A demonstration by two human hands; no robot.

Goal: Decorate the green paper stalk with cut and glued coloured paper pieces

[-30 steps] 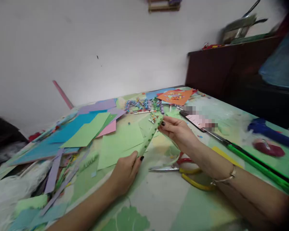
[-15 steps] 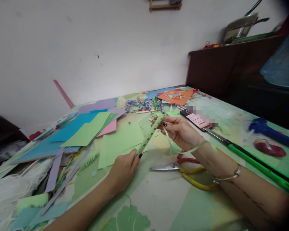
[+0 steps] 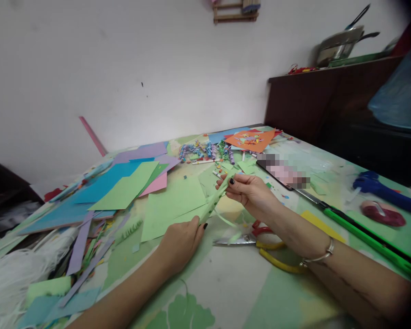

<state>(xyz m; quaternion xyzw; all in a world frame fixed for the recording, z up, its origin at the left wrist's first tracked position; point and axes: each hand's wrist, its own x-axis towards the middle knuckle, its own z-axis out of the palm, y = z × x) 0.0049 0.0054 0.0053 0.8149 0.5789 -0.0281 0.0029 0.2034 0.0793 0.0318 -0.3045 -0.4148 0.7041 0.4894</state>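
Between my hands runs a slim light-green paper tube with darker green dots, tilted up to the right. My left hand is closed around its lower end. At its upper end, my right hand pinches a narrow green paper strip against the tube; the loose tail of the strip curls down over the scissors. Those scissors, with red and yellow handles, lie on the table below my right hand. Light-green paper sheets are spread just beyond my left hand.
Blue, purple and pink papers lie left, beside purple strips and white shredded material. Curled paper pieces and an orange sheet are at the back. Right are a phone, a green cutter and a blue glue gun.
The strip's loose end has swung from over my right wrist down to the left, over the scissors. My right hand has moved slightly down along the tube's upper end.
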